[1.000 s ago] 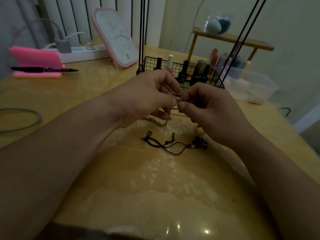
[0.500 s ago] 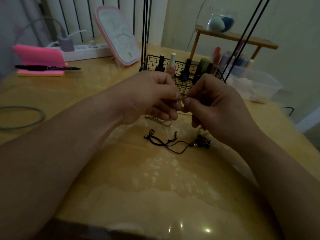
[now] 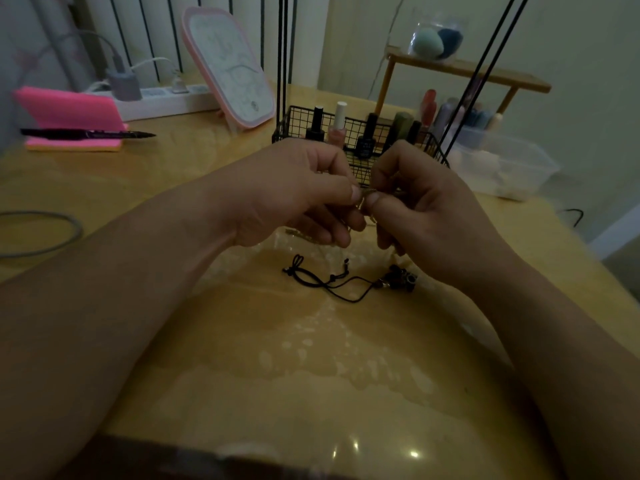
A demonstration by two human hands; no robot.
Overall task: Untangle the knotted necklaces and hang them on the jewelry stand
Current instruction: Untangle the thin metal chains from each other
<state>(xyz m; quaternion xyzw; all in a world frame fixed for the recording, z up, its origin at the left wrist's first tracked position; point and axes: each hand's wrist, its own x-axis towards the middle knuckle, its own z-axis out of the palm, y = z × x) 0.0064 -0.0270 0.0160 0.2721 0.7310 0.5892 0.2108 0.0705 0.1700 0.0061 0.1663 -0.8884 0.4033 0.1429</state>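
- Metal, pale and fine: a thin chain [image 3: 362,199] is held up above the table [image 3: 277,375], on the near side of the wire basket [image 3: 294,129].
- The left hand [image 3: 294,195] and right hand [image 3: 429,216] meet fingertip to fingertip, thumbs and forefingers clamped on the chain, the other fingers curled under.
- It looks featherlight, limp and slippery. I'd judge a hard tug would tighten the knot or snap a link, so it is best pinched close either side of the tangle and teased loose.
- The black cord necklace [image 3: 332,285] lies on the table below the hands, untouched. It seems soft and grippier, its dark beads [image 3: 401,280] the only weight.
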